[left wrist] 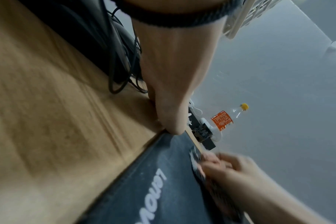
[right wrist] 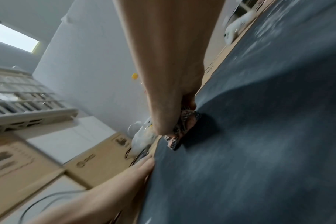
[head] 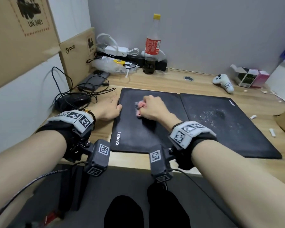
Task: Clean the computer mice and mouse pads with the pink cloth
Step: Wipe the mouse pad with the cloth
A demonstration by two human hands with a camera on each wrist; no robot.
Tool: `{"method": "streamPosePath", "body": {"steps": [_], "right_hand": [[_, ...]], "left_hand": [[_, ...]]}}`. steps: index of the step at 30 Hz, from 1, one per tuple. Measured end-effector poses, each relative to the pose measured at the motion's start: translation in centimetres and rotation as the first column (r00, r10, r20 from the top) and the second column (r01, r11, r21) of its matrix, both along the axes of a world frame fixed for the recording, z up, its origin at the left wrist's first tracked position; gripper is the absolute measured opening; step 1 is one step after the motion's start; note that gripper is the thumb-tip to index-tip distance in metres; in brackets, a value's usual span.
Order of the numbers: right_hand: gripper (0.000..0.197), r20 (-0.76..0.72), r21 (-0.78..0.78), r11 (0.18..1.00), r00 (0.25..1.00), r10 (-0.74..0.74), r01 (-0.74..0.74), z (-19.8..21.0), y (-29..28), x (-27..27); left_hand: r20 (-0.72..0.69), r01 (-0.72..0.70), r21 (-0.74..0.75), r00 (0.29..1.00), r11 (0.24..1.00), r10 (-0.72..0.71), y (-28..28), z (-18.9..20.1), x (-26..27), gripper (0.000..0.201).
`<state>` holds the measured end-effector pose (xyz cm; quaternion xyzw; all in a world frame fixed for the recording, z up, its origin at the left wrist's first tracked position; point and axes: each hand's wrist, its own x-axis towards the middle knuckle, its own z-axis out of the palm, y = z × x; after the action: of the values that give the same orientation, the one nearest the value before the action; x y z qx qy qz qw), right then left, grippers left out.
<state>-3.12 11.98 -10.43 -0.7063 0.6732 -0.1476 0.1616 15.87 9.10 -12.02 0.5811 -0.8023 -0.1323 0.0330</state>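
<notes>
Two black mouse pads lie side by side on the wooden desk (head: 155,78), touching along their inner edges, both close to the near edge of the desk. The right hand (head: 152,106) is curled into a fist around the pink cloth (head: 139,106), bunched small and pressed onto the far middle of the left mouse pad (head: 132,129); the right-wrist view shows the cloth (right wrist: 179,128) squeezed between the fingers and the pad surface. The left hand (head: 108,107) lies flat with fingers relaxed and gripping nothing, its thumb on the left edge of that pad and its fingers on the bare desk beside it, apparently pinning the pad against sliding.

By my reading, the step in hand is wiping the left pad, and it looks only partly covered: the near part with the white lettering shows a faint grey haze. The right mouse pad (head: 229,125) carries a patch of white specks and a dark smear near its middle, so it seems untouched. A dark mouse (head: 72,101) sits among tangled cables toward the left edge of the desk, also apparently awaiting its turn.

Next, the cloth likely needs firm strokes toward the near edge while the left hand braces the pad, then a shift rightward onto the speckled pad.
</notes>
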Motion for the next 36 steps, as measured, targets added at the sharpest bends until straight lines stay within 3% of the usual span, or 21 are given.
{"method": "streamPosePath", "body": {"steps": [3, 6, 9, 14, 17, 20, 24, 28, 36], "right_hand": [[0.025, -0.004, -0.018, 0.992, 0.992, 0.127, -0.127, 0.0, -1.3, 3.8], [0.014, -0.054, -0.067, 0.983, 0.984, 0.17, -0.174, 0.0, -3.4, 3.9], [0.03, -0.078, -0.11, 0.988, 0.992, 0.102, -0.11, -0.4, -5.1, 2.2], [0.025, -0.137, -0.145, 0.989, 0.99, -0.019, -0.002, -0.3, -5.5, -3.9], [0.004, -0.135, -0.11, 0.992, 0.987, -0.082, 0.067, 0.3, -4.0, -7.1], [0.015, -0.141, -0.019, 0.991, 0.981, -0.137, 0.135, 0.9, -1.6, -7.9], [0.033, -0.278, 0.038, 0.994, 0.957, -0.084, 0.099, 1.9, 1.0, -6.0], [0.025, -0.377, 0.102, 0.995, 0.925, 0.048, -0.011, 2.7, 1.6, -2.2], [0.032, -0.187, 0.092, 0.987, 0.971, 0.147, -0.132, 2.1, -3.0, 2.9]], "left_hand": [[0.088, -0.013, 0.022, 0.996, 1.0, 0.011, -0.1, -0.2, 0.3, 0.061], [0.123, -0.002, 0.061, 0.992, 0.998, -0.006, -0.4, 0.0, 0.4, 0.061], [0.121, -0.004, 0.072, 0.993, 0.997, -0.005, -0.4, 0.3, 0.4, 0.061], [0.111, -0.001, 0.074, 0.994, 0.997, -0.007, -0.2, 0.3, 0.2, 0.06], [0.1, -0.015, 0.071, 0.995, 0.997, 0.008, -0.3, 0.0, 0.2, 0.06], [0.085, -0.029, 0.06, 0.996, 0.998, 0.024, -0.1, -0.2, 0.1, 0.061], [0.073, -0.024, 0.08, 0.997, 0.997, 0.018, 0.2, 0.1, 0.0, 0.06], [0.072, -0.009, 0.094, 0.997, 0.995, 0.002, -0.5, -0.1, 0.5, 0.063], [0.059, 0.059, 0.104, 0.996, 0.993, -0.065, -1.3, 0.0, 1.2, 0.066]]}}
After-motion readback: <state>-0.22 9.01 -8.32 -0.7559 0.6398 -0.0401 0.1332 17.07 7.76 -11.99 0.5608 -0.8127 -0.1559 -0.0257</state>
